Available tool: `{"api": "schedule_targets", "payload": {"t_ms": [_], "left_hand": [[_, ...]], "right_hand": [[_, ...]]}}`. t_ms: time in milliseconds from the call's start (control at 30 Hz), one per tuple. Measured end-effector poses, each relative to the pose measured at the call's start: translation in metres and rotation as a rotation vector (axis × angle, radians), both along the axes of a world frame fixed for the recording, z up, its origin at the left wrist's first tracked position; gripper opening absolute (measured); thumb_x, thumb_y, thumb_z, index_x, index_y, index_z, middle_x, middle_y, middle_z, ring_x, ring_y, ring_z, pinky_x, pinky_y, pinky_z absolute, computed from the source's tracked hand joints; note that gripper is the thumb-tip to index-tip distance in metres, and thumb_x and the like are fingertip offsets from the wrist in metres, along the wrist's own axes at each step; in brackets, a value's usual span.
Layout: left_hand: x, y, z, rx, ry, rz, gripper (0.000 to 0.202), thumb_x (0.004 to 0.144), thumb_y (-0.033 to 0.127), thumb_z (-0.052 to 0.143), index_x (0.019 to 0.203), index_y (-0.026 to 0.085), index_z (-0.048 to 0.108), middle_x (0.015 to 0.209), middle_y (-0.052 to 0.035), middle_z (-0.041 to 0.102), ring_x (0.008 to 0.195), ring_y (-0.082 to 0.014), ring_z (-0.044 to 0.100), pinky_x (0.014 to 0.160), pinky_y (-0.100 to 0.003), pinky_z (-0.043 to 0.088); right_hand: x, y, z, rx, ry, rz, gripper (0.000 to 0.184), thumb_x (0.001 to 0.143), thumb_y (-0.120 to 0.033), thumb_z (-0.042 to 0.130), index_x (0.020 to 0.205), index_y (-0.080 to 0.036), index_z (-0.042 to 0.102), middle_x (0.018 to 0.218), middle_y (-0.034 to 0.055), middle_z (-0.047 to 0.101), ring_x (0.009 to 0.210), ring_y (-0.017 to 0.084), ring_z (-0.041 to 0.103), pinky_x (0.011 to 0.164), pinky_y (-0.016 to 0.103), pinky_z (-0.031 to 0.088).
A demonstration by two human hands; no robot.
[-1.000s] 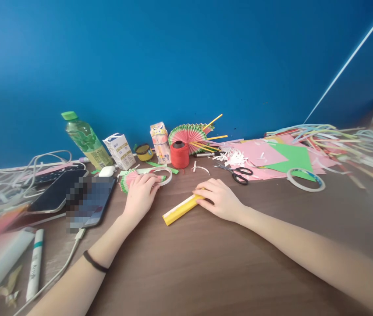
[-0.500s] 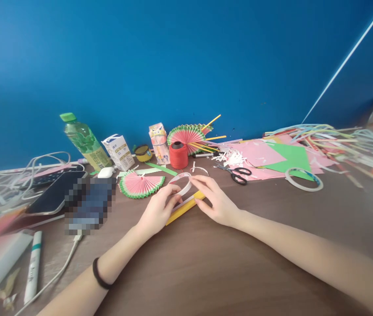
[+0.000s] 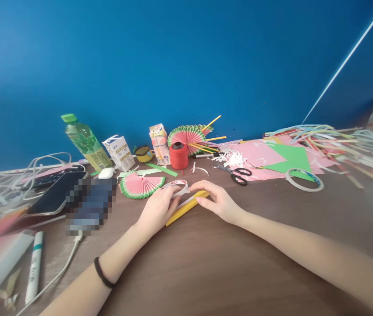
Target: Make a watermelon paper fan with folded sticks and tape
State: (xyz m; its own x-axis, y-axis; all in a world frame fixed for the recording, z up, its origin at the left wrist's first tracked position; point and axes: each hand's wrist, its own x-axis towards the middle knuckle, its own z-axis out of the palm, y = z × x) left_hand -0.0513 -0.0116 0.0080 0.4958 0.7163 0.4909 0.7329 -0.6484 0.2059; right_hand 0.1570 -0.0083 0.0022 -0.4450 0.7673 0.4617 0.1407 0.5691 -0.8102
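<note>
A roll of white double-sided tape is in my left hand, whose fingers are closed around its near side. Below it, a folded yellow paper strip lies slanted on the table, with a pale band of tape along its upper edge. My right hand straddles the strip's far end, thumb on the near side and fingers on the far side, holding it down. Its index fingertip is close to the tape roll. The undersides of the fingers are hidden.
Behind the hands are a pink-and-green folded paper fan, a red thread spool and black scissors. Coloured paper sheets and another tape roll lie right. A bottle, carton, phone and marker stand or lie left.
The tape roll has tipped lower and shifted slightly left with my left hand. My right index finger has come down toward the strip, and the right hand has moved slightly right.
</note>
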Motion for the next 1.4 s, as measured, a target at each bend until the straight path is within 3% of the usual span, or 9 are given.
{"api": "schedule_targets", "payload": {"t_ms": [200, 333, 433, 533, 667, 733, 800, 1133, 1400], "left_hand": [[-0.001, 0.001, 0.001, 0.117, 0.031, -0.067, 0.023, 0.087, 0.020, 0.042, 0.109, 0.019, 0.046, 0.102, -0.0080, 0.066, 0.089, -0.0180, 0.064, 0.073, -0.030, 0.051], [-0.002, 0.001, -0.001, 0.213, 0.059, -0.065, 0.017, 0.087, 0.021, 0.042, 0.101, 0.018, 0.052, 0.097, -0.0075, 0.069, 0.081, -0.0169, 0.066, 0.068, -0.028, 0.051], [-0.005, 0.002, -0.002, 0.265, 0.052, -0.011, 0.015, 0.085, 0.021, 0.044, 0.097, 0.018, 0.054, 0.089, -0.0054, 0.070, 0.075, -0.0164, 0.066, 0.066, -0.028, 0.051], [-0.007, 0.003, -0.002, 0.290, 0.038, 0.018, 0.014, 0.085, 0.021, 0.044, 0.094, 0.018, 0.055, 0.089, -0.0051, 0.070, 0.075, -0.0165, 0.066, 0.067, -0.028, 0.051], [-0.008, 0.004, -0.001, 0.294, 0.034, 0.004, 0.012, 0.086, 0.026, 0.046, 0.088, 0.017, 0.055, 0.090, -0.0068, 0.070, 0.079, -0.0165, 0.066, 0.070, -0.027, 0.051], [-0.008, 0.004, -0.001, 0.284, 0.036, -0.008, 0.012, 0.086, 0.027, 0.048, 0.088, 0.017, 0.054, 0.090, -0.0068, 0.070, 0.079, -0.0164, 0.066, 0.070, -0.027, 0.051], [-0.007, 0.004, -0.001, 0.272, 0.040, -0.012, 0.012, 0.085, 0.028, 0.049, 0.088, 0.018, 0.054, 0.091, -0.0061, 0.070, 0.079, -0.0165, 0.065, 0.070, -0.028, 0.051], [-0.009, 0.007, -0.006, 0.270, 0.129, -0.025, 0.014, 0.086, 0.027, 0.048, 0.088, 0.019, 0.059, 0.081, -0.0033, 0.069, 0.077, -0.0167, 0.063, 0.069, -0.028, 0.047], [-0.009, 0.005, -0.003, 0.224, 0.042, -0.053, 0.013, 0.086, 0.026, 0.048, 0.088, 0.019, 0.058, 0.090, -0.0041, 0.069, 0.083, -0.0168, 0.063, 0.073, -0.029, 0.048]], "right_hand": [[-0.005, -0.004, 0.006, -0.355, 0.127, 0.037, 0.014, 0.080, -0.026, 0.054, 0.091, -0.019, 0.058, 0.096, 0.0052, 0.064, 0.093, 0.018, 0.059, 0.085, 0.036, 0.046], [-0.002, 0.005, 0.007, -0.327, 0.099, -0.022, 0.013, 0.080, -0.026, 0.051, 0.089, -0.018, 0.058, 0.093, 0.0055, 0.064, 0.091, 0.018, 0.059, 0.085, 0.036, 0.046], [0.010, 0.021, 0.010, -0.204, 0.049, -0.198, 0.013, 0.078, -0.023, 0.050, 0.088, -0.017, 0.056, 0.094, 0.0064, 0.063, 0.090, 0.018, 0.059, 0.083, 0.036, 0.046], [0.035, 0.043, 0.016, -0.106, -0.170, -0.417, 0.019, 0.071, -0.014, 0.049, 0.087, -0.017, 0.056, 0.096, 0.0066, 0.061, 0.089, 0.018, 0.058, 0.083, 0.036, 0.045], [0.078, 0.067, 0.023, -0.197, -0.551, -0.542, 0.025, 0.064, -0.009, 0.048, 0.086, -0.017, 0.058, 0.084, 0.0046, 0.062, 0.072, 0.016, 0.059, 0.067, 0.028, 0.045], [0.097, 0.074, 0.023, -0.288, -0.700, -0.521, 0.026, 0.066, -0.010, 0.048, 0.090, -0.017, 0.056, 0.066, 0.0012, 0.061, 0.056, 0.014, 0.055, 0.056, 0.025, 0.041], [0.110, 0.078, 0.022, -0.339, -0.801, -0.483, 0.026, 0.065, -0.010, 0.048, 0.088, -0.018, 0.056, 0.066, 0.0010, 0.062, 0.055, 0.013, 0.055, 0.052, 0.022, 0.037], [0.111, 0.077, 0.027, -0.230, -1.000, -0.520, 0.038, 0.061, -0.008, 0.050, 0.097, -0.019, 0.058, 0.070, 0.0019, 0.064, 0.061, 0.016, 0.056, 0.049, 0.021, 0.034], [0.121, 0.077, 0.038, -0.396, -0.692, -0.332, 0.037, 0.073, -0.014, 0.046, 0.106, -0.020, 0.060, 0.085, 0.0054, 0.066, 0.064, 0.015, 0.058, 0.052, 0.023, 0.041]]}}
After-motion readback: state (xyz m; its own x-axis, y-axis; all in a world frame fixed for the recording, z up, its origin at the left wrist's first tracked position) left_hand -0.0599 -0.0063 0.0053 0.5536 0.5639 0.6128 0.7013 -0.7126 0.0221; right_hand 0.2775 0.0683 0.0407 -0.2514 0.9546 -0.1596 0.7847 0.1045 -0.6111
